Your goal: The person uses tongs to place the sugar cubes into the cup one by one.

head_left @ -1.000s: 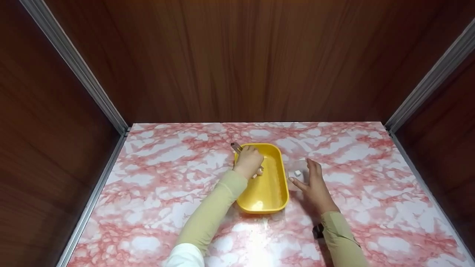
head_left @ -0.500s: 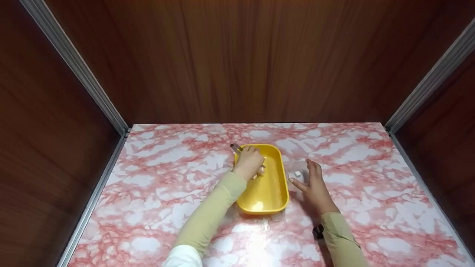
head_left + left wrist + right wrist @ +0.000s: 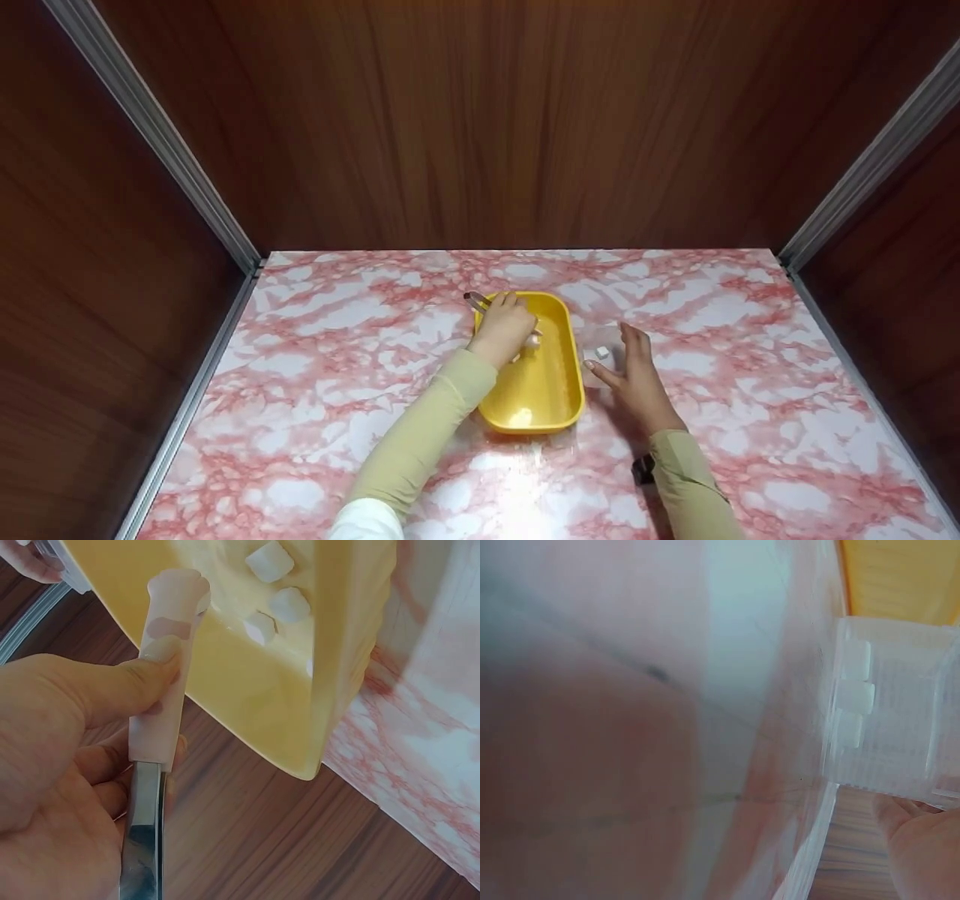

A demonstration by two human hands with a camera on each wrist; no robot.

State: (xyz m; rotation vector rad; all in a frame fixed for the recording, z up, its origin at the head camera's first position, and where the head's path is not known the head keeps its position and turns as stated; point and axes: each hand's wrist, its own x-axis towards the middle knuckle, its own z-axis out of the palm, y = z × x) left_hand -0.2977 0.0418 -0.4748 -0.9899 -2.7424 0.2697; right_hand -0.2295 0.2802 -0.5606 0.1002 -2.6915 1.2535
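Note:
My left hand [image 3: 506,328] is over the yellow tray [image 3: 551,424], gripping metal tongs [image 3: 477,301] with pale pink ends. In the left wrist view the thumb presses along the pale end of the tongs [image 3: 169,637]; whether a cube is between the tips is hidden. Several white cubes [image 3: 290,604] lie inside the tray. To its right, my right hand [image 3: 640,382] holds a clear plastic container [image 3: 600,335] between thumb and fingers. A white cube [image 3: 602,352] shows in it from above, and the right wrist view shows several white cubes [image 3: 856,697] against its wall.
The red and white marbled table [image 3: 337,360] is bounded by brown wood-patterned panels [image 3: 480,127] at the back and both sides. Grey metal rails [image 3: 187,172] run along the corners. A dark wrist-worn device [image 3: 643,469] is on the right forearm.
My left hand has shifted slightly right over the tray, and the tongs have turned a little with it. The right hand and the container have stayed in place.

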